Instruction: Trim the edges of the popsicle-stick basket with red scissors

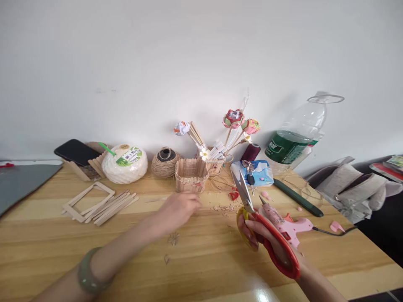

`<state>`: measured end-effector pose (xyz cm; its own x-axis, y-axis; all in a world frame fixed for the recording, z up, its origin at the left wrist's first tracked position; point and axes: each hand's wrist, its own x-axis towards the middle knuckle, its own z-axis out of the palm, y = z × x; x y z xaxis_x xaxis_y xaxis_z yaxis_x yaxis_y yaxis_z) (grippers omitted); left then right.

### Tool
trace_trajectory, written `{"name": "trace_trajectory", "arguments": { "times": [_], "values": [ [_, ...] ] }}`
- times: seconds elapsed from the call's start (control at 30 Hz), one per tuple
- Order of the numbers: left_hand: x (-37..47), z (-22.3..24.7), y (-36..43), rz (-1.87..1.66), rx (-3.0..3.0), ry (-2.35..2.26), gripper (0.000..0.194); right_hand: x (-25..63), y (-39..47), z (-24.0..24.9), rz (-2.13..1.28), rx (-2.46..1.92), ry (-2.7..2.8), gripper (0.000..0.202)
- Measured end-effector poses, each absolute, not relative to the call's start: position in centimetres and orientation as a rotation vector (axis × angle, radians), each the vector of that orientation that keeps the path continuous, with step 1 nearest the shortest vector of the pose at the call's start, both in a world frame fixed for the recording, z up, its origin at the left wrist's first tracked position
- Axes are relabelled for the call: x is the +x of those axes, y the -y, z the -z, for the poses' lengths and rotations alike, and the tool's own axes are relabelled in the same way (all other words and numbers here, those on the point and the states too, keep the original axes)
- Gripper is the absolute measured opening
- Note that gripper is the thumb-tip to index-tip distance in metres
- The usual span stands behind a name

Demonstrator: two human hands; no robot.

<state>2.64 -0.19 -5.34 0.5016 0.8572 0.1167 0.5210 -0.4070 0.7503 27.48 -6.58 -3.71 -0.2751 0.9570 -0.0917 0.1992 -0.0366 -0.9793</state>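
Note:
My right hand [252,233] has its fingers through the handles of the scissors [245,197], one yellow loop and one large red loop. The blades point up and stand slightly apart. My left hand [184,207] is over the table just in front of a small basket of wooden sticks [191,178]; its fingers are curled together, and whatever they pinch is hidden. Below that hand lie a small star-shaped piece of twine [173,238] and a short twine scrap [166,259]. Wood chips [225,209] are scattered between the hands.
Right of my right hand lies a pink glue gun [294,228] with its cord. Craft sticks [115,206] and a stick frame [90,201] lie at left. Along the wall stand a white coconut [124,164], a twine ball [165,163], paper flowers [233,119] and a large bottle [292,134].

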Motion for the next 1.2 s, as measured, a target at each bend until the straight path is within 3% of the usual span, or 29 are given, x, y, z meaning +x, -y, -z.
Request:
{"name": "trace_trajectory", "arguments": {
  "times": [0.17, 0.53, 0.67, 0.73, 0.93, 1.2],
  "values": [
    [7.4, 6.4, -0.9, -0.517, 2.268, -1.008, 0.026, 26.8, 6.8, 3.4, -1.391, -1.238, 1.546, 0.032],
    [9.3, 7.1, -2.9, -0.466, 2.103, -1.029, 0.014, 26.7, 6.5, 3.4, -1.429, -1.22, 1.585, 0.036],
    [8.4, 6.5, -2.4, -0.541, 1.91, -1.02, 0.011, 25.6, 6.1, 2.7, -1.408, -1.241, 1.52, 0.034],
    [7.5, 5.6, -1.8, -0.596, 1.812, -1.031, 0.02, 24.8, 5.7, 2.4, -1.367, -1.232, 1.489, 0.034],
    [4.5, 2.4, 0.1, -0.822, 1.314, -0.998, 0.015, 21.2, 3.5, 1.7, -1.298, -1.268, 1.425, 0.01],
    [1.9, 1.0, 0.4, -0.963, 1.142, -1.068, 0.013, 17.2, 1.3, 1.6, -1.224, -1.179, 1.41, 0.017]
  ]
}}
